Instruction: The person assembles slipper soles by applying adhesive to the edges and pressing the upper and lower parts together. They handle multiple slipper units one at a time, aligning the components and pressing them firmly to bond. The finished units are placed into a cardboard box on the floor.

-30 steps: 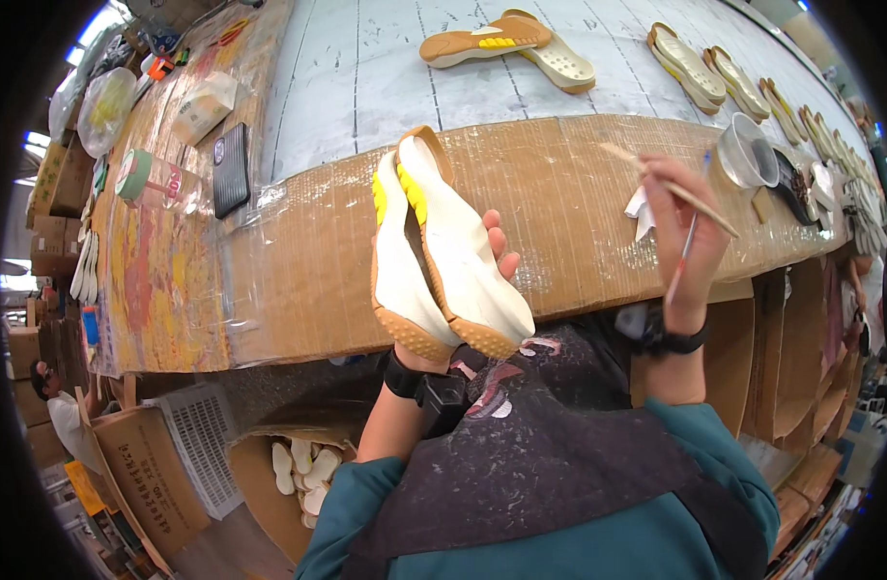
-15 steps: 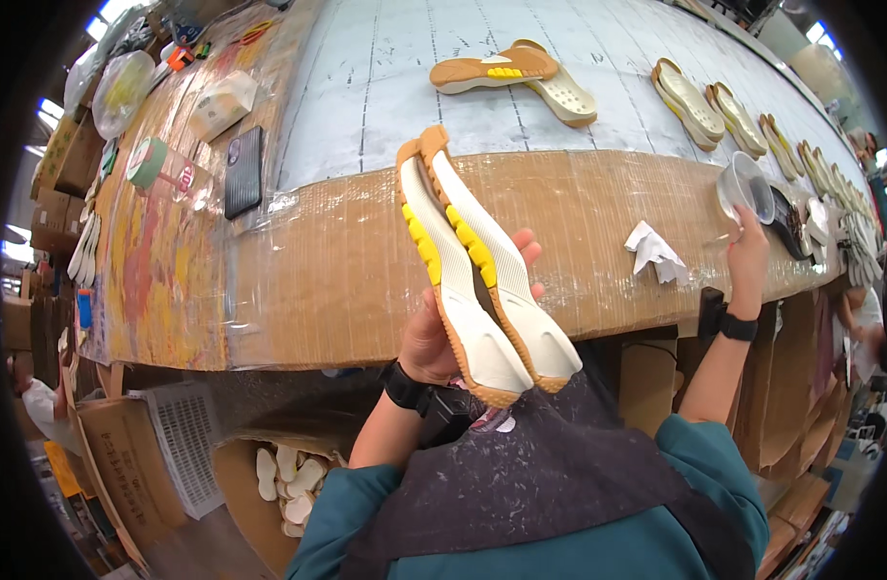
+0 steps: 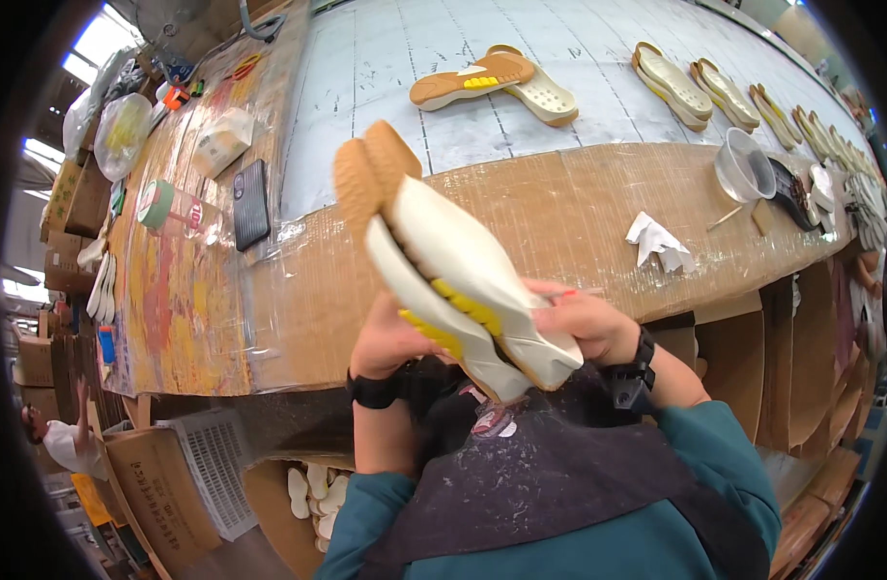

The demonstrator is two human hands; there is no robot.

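Observation:
A pair of shoe soles (image 3: 443, 251), white with tan treads and yellow side pieces, is held side by side and tilted above the front of the bench. My left hand (image 3: 387, 333) is closed around them from the left, its fingers partly hidden behind the soles. My right hand (image 3: 593, 321) is at the near ends of the soles, fingers pinched against the right one. A thin stick-like thing (image 3: 586, 291) with a red part shows between its fingers; its kind is too small to make out.
More soles (image 3: 671, 85) lie along the light tabletop (image 3: 366, 87). A clear plastic tub (image 3: 744, 166) and crumpled white paper (image 3: 658, 243) are to the right. At the left are a phone (image 3: 251, 205) and a green-lidded jar (image 3: 158, 205). A carton (image 3: 270, 493) of white pieces stands below.
My right hand has left the plastic tub and come to the soles. The soles have turned, their far ends swinging left and showing more tread.

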